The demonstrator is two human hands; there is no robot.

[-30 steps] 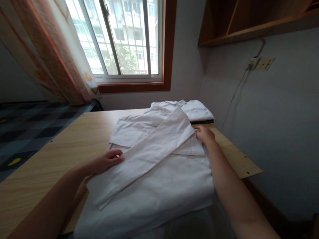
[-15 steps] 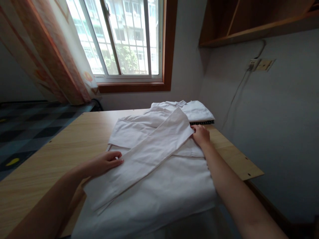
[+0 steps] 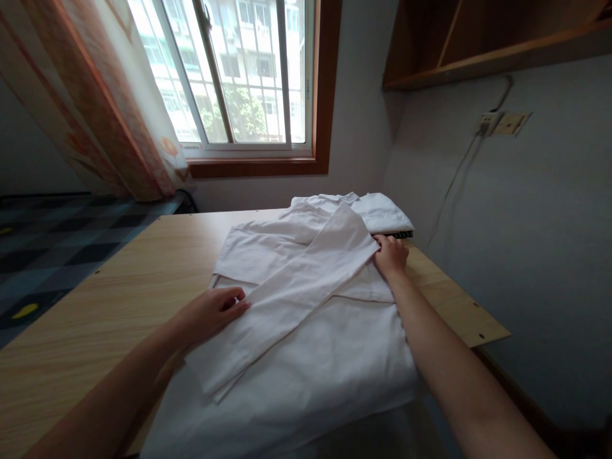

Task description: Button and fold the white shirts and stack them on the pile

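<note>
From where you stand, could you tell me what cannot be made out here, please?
- Right hand: fingertips tucked under the sleeve; grip unclear, head view.
- Dark strip: mostly hidden by the folded pile.
- Garment: near hem cut off by the bottom edge.
- Left hand: palm hidden face down.

Two hands [image 3: 210, 313] [image 3: 391, 256], one white garment [image 3: 310, 331], one table [image 3: 95, 306], one window [image 3: 239, 70].

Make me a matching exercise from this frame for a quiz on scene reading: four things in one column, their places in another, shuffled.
Things:
1. left hand
2. right hand
3. sleeve
4. socket

Places:
A. on the wall at right
B. folded slantwise across the garment
C. at the sleeve's near edge
D. at the sleeve's far end

Pairs: 1-C, 2-D, 3-B, 4-A
</note>
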